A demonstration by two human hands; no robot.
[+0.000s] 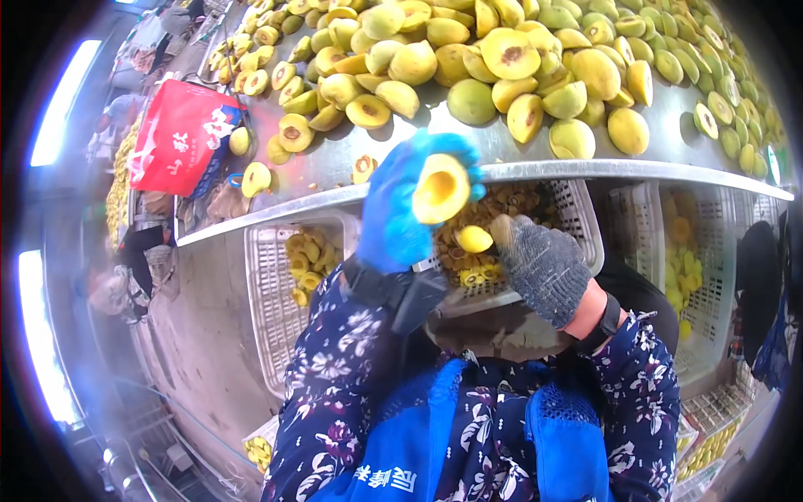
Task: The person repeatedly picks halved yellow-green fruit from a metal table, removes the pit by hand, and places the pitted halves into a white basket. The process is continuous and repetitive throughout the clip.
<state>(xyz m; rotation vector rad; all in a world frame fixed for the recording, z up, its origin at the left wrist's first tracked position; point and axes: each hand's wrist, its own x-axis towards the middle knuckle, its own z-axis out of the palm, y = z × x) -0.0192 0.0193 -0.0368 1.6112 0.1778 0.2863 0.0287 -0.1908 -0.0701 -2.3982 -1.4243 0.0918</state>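
My left hand (pixel 393 205), in a blue rubber glove, holds a yellow peach half (pixel 442 189) just in front of the table's edge. The cut side faces up, with a smooth round hollow where the pit sits in others. My right hand (pixel 539 266), in a grey knitted glove, is closed lower and to the right, apart from the peach half. What its fingers grip is hidden. Beside its fingertips shows a small yellow piece (pixel 475 239); I cannot tell whether the hand touches it. Below both hands a white plastic basket (pixel 583 219) contains brownish pits and scraps.
Many peach halves (pixel 510 54) cover the metal table (pixel 418 138), some with pits. A red bag (pixel 186 138) lies at the table's left end. More white baskets with yellow pieces stand under the edge, at left (pixel 263 293) and right (pixel 711 293).
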